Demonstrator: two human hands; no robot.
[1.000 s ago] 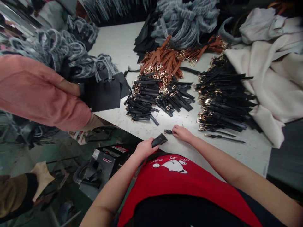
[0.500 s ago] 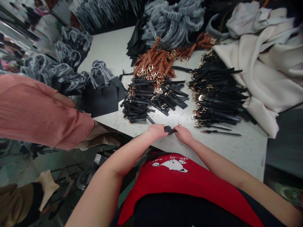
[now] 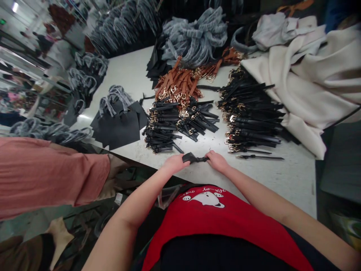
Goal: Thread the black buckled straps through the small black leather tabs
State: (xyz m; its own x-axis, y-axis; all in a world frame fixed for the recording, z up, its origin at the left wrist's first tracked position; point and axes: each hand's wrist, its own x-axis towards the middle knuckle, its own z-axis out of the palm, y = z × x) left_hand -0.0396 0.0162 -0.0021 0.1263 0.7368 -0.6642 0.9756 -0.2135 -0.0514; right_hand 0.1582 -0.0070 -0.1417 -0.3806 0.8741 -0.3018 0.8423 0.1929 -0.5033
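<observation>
Between my hands, near the table's front edge, stretches a black strap (image 3: 200, 159) with a wider flat piece at its left end. My left hand (image 3: 175, 163) is closed on that wide end. The fingers of my right hand (image 3: 216, 161) pinch the narrow end; whether a buckle sits under them is hidden. Just beyond my hands lie a pile of short black buckled straps (image 3: 161, 130) and another loose cluster of black straps (image 3: 199, 120). Right of them is a larger row of black straps (image 3: 254, 124) with gold buckles, a single strap (image 3: 261, 157) lying nearest me.
Brown straps (image 3: 176, 84) with gold rings lie farther back, before a heap of grey wrapped handles (image 3: 194, 39). Cream cloth (image 3: 301, 86) covers the right side. Black panels (image 3: 117, 130) with wrapped handles lie left on the white table (image 3: 296, 177). A person in a pink garment (image 3: 53, 173) stands at left.
My left hand has moved left, away from my right, so more of the black strap shows between them. The camera view has shifted, and the person at left has moved lower in view.
</observation>
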